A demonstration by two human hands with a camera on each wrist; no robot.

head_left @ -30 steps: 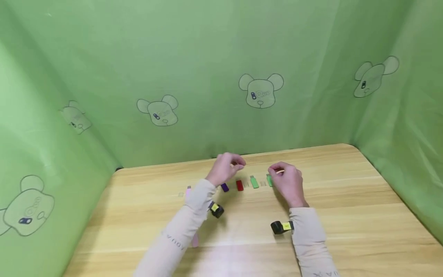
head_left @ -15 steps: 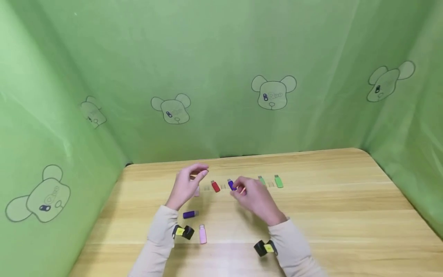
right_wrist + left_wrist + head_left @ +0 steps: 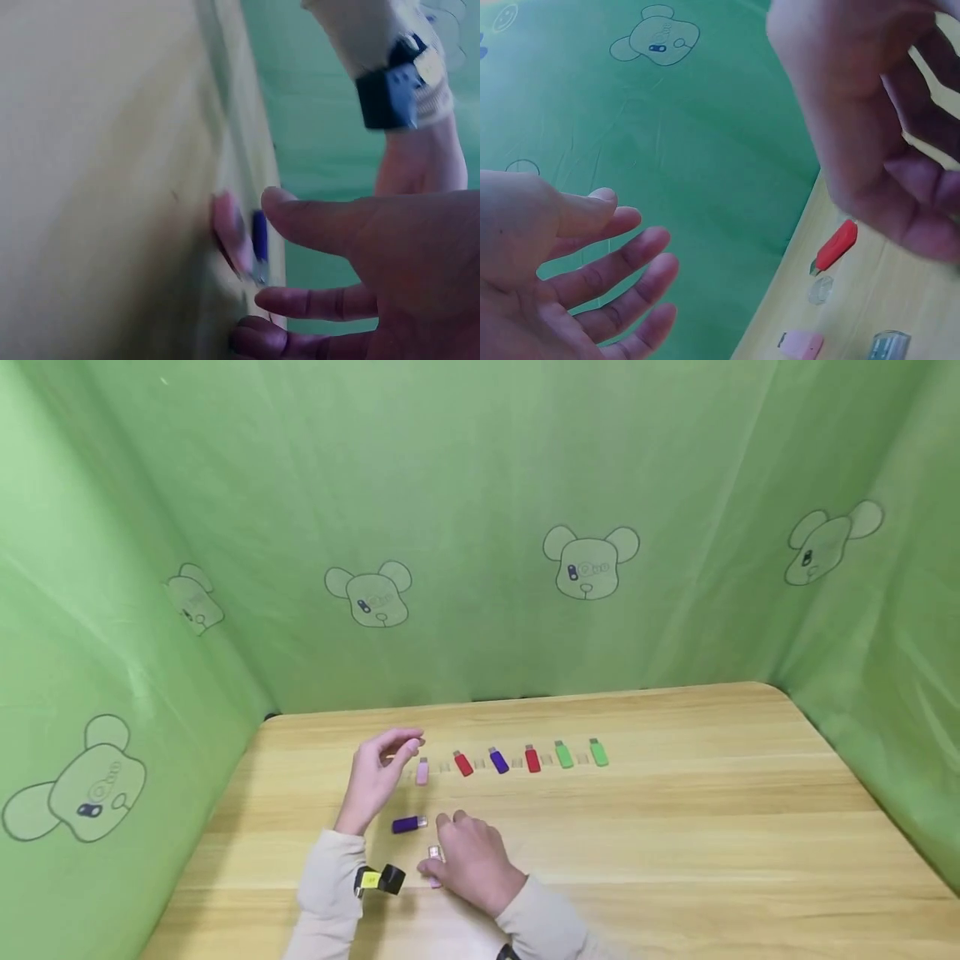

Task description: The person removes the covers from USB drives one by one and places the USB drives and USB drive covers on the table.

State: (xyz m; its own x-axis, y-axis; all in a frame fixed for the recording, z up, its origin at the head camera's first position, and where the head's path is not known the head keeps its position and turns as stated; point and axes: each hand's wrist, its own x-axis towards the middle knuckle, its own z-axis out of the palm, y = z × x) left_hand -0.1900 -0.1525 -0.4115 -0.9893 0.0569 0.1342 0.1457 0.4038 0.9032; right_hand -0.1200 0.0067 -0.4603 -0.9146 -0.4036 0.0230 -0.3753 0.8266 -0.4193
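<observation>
My right hand reaches over a pink USB stick near the front of the table, thumb on one side and fingers on the other. In the right wrist view that pink stick lies beyond the spread thumb and fingertips, and nothing is pinched. A purple USB stick with a metal plug lies just behind it. My left hand hovers with loosely bent fingers beside another pink USB stick, the leftmost in a row; the left wrist view shows its fingers holding nothing.
Along the row lie a red stick, a purple stick, another red stick and two green sticks. Small clear caps sit between them. Green cloth walls the table's back and sides.
My right hand has come from the row's right part forward and left to the front pink stick, uncovering the right-hand red stick. My left hand has shifted left. The head view has shifted.
</observation>
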